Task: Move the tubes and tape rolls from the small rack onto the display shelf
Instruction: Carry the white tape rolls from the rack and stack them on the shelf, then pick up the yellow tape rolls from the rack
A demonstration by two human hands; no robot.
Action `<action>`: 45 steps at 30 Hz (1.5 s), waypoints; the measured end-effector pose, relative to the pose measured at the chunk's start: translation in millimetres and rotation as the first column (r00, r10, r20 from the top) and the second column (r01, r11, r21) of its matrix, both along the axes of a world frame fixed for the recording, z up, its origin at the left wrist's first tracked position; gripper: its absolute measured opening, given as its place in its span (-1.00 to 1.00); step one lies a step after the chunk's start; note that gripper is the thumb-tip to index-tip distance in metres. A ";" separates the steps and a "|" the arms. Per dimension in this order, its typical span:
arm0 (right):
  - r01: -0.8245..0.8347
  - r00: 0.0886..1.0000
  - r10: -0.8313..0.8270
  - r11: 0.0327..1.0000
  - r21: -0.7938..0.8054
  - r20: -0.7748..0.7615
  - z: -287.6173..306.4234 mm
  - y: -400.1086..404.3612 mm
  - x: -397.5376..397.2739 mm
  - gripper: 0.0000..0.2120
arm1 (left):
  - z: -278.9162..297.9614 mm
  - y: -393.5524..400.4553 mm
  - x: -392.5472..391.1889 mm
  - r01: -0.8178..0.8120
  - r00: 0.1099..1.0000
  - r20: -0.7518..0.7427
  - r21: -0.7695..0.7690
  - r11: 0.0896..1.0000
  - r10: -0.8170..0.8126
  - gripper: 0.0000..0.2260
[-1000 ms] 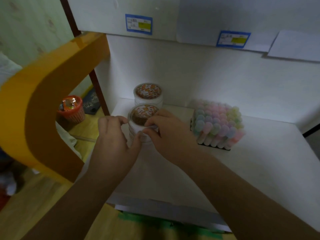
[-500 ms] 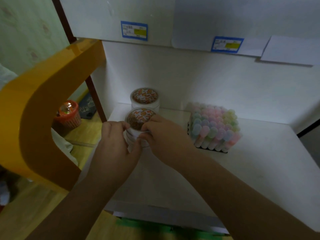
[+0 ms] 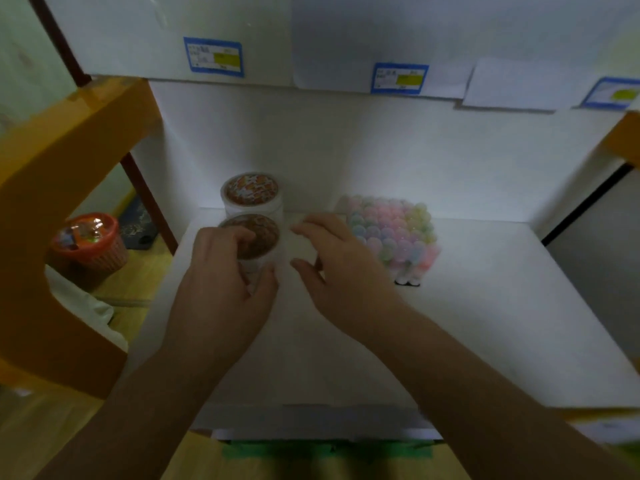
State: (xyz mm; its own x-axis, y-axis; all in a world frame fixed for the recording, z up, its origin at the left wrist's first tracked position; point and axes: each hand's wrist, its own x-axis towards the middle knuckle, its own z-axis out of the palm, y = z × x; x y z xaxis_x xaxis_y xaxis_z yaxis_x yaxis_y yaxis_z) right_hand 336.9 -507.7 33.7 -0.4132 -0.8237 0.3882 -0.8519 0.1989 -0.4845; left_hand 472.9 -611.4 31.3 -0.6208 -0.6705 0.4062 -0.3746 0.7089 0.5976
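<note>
White shelving fills the view, blue price labels [image 3: 213, 57] stuck along the board above, and the display shelf [image 3: 485, 323] spreads pale and wide below. Back at its left rear corner stand two stacks of tape rolls: the rear stack [image 3: 251, 195] against the back wall, the front stack [image 3: 254, 242] just ahead of it and touching or nearly so, lined up in a file, likely to keep a tidy display row along the left edge. Left hand [image 3: 221, 282] is on that front stack, fingers curled over the patterned top and thumb down the near side; that grip is grasping the rolls, apparently to steady or square them. Right hand [image 3: 341, 268] sits just beside the stack on its right, fingers relaxed and spread, grip released, holding nothing, with a sliver of shelf between fingertips and rolls. Behind it, toward the middle of the rear edge, the pastel tubes [image 3: 393, 237] stand bundled upright in a block, caps up, clear of both hands. Off the left edge, an orange frame [image 3: 59, 174] and a red basket [image 3: 90, 244] on the floor. By my read, the placement here is about finished.
</note>
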 end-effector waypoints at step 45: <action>0.854 0.513 -0.858 0.513 0.085 0.027 4.4 701.8 -164.6 -0.69 | 5.3 602.5 -322.3 0.781 0.594 0.059 0.197 0.593 -0.802 -0.61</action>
